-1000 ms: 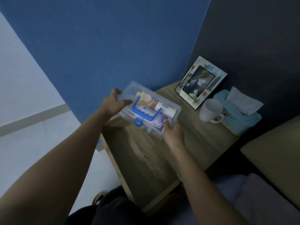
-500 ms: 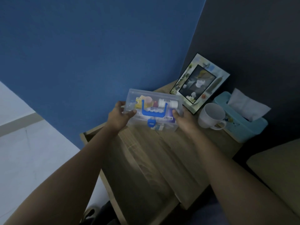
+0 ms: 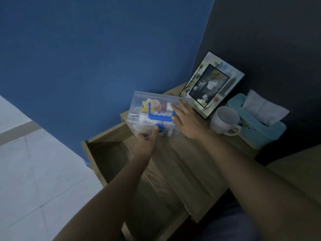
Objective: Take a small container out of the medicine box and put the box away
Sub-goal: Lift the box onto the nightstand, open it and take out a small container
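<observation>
1. Dim bedside corner, blue wall behind, and a wooden nightstand is carrying all the action, its drawer standing open at the left.
2. Left hand is curling in at the front of the medicine box, one finger pushing up against the little blue latch; the other fingers are folded, gripping nothing that I can make out.
3. Right hand is lying flat, fingers spread, pressing down on the right end of the clear lid, steadying it.
4. Box is sitting on the nightstand top near the back left corner, lid shut, blue handle folded flat across it.
5. Inside, through the plastic, packets and small containers are showing, though which is the target I cannot tell.
6. Just to the right, a picture frame is leaning on the dark wall, with a white mug and a teal tissue box beside it.
7. Progress check: early going, I'd say. The latch looks about to be worked; opening, picking out the container, closing and stowing the box, likely in that drawer, are all waiting.
</observation>
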{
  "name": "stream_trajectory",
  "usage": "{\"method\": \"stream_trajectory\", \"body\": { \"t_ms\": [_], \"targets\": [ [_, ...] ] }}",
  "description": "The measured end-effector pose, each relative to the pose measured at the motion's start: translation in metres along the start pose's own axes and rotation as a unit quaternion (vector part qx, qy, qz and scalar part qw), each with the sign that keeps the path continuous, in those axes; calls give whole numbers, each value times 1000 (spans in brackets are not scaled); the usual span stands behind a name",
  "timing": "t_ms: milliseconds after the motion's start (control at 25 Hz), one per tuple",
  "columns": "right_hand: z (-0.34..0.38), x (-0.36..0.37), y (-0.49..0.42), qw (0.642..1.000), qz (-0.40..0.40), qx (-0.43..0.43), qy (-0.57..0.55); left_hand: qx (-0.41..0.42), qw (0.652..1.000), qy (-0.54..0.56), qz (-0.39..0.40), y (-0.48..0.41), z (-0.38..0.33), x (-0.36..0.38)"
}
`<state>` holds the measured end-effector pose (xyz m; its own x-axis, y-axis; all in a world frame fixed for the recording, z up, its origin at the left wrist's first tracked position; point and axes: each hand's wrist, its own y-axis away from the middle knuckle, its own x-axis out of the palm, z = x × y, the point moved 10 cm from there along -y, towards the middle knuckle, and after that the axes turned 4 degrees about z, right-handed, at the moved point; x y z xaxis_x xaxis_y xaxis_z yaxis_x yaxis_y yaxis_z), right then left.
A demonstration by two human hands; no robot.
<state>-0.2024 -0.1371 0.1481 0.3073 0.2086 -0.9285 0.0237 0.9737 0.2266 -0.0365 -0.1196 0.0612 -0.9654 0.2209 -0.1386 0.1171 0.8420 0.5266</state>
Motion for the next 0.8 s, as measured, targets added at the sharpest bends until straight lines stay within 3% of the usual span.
{"method": "stream_trajectory", "body": {
  "t_ms": [80, 360, 800],
  "targets": [
    [-3, 8, -1, 999, 26, 6, 26, 21, 999, -16, 29, -2, -10, 17],
    [-8, 15, -4, 999, 7, 3, 45, 59, 998, 19, 14, -12, -15, 15],
    [-9, 17, -5, 1000, 4, -1, 28, 30, 995, 89, -24, -3, -3, 13]
  ]
}}
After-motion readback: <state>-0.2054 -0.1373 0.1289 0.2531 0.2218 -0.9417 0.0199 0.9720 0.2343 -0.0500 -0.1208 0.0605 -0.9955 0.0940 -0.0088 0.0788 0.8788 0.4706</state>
